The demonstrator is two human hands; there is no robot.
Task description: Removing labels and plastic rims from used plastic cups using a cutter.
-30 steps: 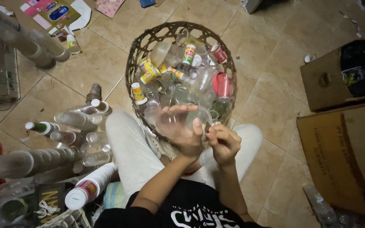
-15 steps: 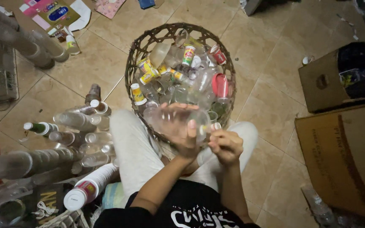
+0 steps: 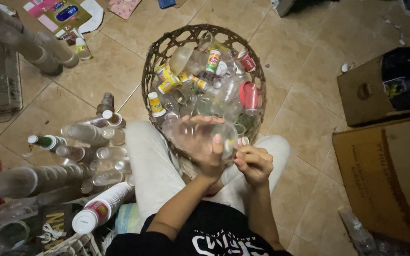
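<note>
— Both hands were busy over the lap, weren't they? What had each got?

— Yes. Her left hand (image 3: 209,151) was wrapped around a clear plastic cup (image 3: 200,135), fingers curled over its side, holding it tipped just above the near rim of the woven basket (image 3: 155,61). The right hand (image 3: 253,161) was pinched narrow at the cup's mouth, fingertips closed on something small and pale at the rim; I could not tell whether it was a lid film or a scrap of label.

— And the cup itself sat where?

— Between the knees, in front of the basket, which was heaped with mixed cups and small bottles (image 3: 205,80). Long nested stacks of clear cups (image 3: 79,151) lay on the tiled floor (image 3: 300,118) to the left, and cardboard boxes (image 3: 385,175) stood to the right.

— How would that peel best have been done, in your view?

— I judged a firm but gentle hold best, since thin plastic buckles; pinch close to the rim and pull low across the mouth, not upward, turning the cup with the left hand as it goes.
</note>
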